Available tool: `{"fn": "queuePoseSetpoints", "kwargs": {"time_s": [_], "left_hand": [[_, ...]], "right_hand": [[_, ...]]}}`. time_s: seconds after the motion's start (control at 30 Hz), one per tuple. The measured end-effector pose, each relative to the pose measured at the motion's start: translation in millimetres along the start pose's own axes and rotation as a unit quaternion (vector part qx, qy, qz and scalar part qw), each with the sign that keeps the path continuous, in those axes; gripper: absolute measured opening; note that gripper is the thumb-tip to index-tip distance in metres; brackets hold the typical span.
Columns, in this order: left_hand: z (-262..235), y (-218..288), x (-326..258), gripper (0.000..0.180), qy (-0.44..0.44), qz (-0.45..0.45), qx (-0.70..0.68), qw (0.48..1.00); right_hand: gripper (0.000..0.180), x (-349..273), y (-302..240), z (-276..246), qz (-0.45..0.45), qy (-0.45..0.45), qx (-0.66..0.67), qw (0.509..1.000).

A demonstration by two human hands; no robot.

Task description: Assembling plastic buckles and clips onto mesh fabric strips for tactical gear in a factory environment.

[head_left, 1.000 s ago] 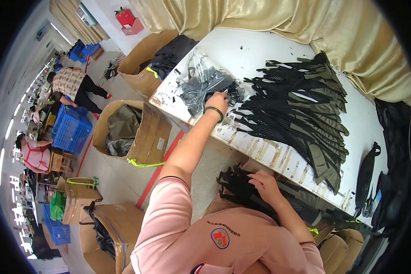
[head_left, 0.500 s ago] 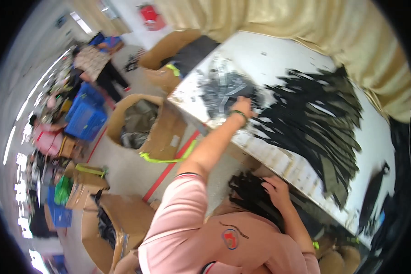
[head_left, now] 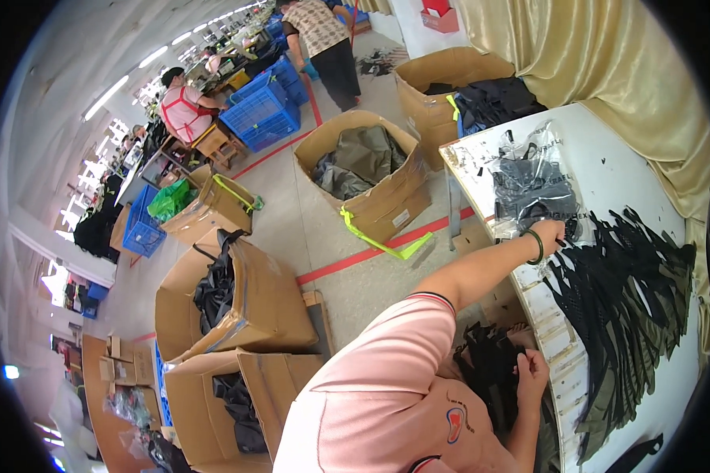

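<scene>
Black fabric bundle point(head_left: 493, 370) gripped in right hand point(head_left: 531, 370), lap-level; left hand point(head_left: 551, 234), arm still outstretched, fingers closed on plastic bag point(head_left: 532, 185) w/ dark pieces; view swung left.

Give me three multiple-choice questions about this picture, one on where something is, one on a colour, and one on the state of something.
1. Where does the left hand rest?
A. on the clear plastic bag of dark pieces on the white table
B. in a blue crate
C. on the floor

2. What colour is the bangle on the left wrist?
A. red
B. green
C. white

3. What state is the big cardboard box with yellow-green strap in?
A. taped shut
B. flattened
C. open, with dark cloth inside

Answers: 1 A, the outstretched arm ends at the bag by the table's edge. 2 B, a green ring circles the wrist. 3 C, its flaps stand open and grey-green cloth shows inside.
</scene>
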State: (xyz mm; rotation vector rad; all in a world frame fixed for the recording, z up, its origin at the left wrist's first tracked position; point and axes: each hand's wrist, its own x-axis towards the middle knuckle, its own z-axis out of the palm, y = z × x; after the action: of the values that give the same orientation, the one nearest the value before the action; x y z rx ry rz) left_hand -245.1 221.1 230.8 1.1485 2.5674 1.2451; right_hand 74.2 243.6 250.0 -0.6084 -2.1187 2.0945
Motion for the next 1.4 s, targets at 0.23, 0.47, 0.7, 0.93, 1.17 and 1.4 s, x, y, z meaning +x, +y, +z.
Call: {"fn": "queuePoseSetpoints", "kwargs": {"time_s": [0.23,0.47,0.7,0.93,1.17,1.4], "left_hand": [[-26.9,33.4,-86.2,0.013,-0.145,-0.121,-0.482,0.856],[-25.3,39.8,-178.8,0.009,-0.165,-0.228,-0.666,0.691],[-6.0,52.4,-215.3,0.018,-0.201,-0.259,-0.636,0.698],[-16.6,83.0,-212.1,0.023,-0.266,-0.240,-0.671,0.649],[-27.6,82.8,-205.1,0.022,-0.321,-0.250,-0.706,0.580],[-21.7,98.7,-201.8,0.025,-0.330,-0.260,-0.689,0.591]], "right_hand": [[0.017,5.6,-7.7,-1.6,0.027,0.034,0.060,0.997],[0.011,5.4,-15.0,3.6,0.041,0.013,0.110,0.993],[0.008,-4.4,-14.4,-2.9,0.082,0.003,0.149,0.985],[0.010,-10.5,-33.3,-3.2,0.127,0.003,0.151,0.980],[0.011,-10.0,-26.2,-11.8,0.073,-0.041,0.161,0.983],[0.010,-24.7,-27.1,-19.3,0.051,-0.059,0.113,0.991]]}}
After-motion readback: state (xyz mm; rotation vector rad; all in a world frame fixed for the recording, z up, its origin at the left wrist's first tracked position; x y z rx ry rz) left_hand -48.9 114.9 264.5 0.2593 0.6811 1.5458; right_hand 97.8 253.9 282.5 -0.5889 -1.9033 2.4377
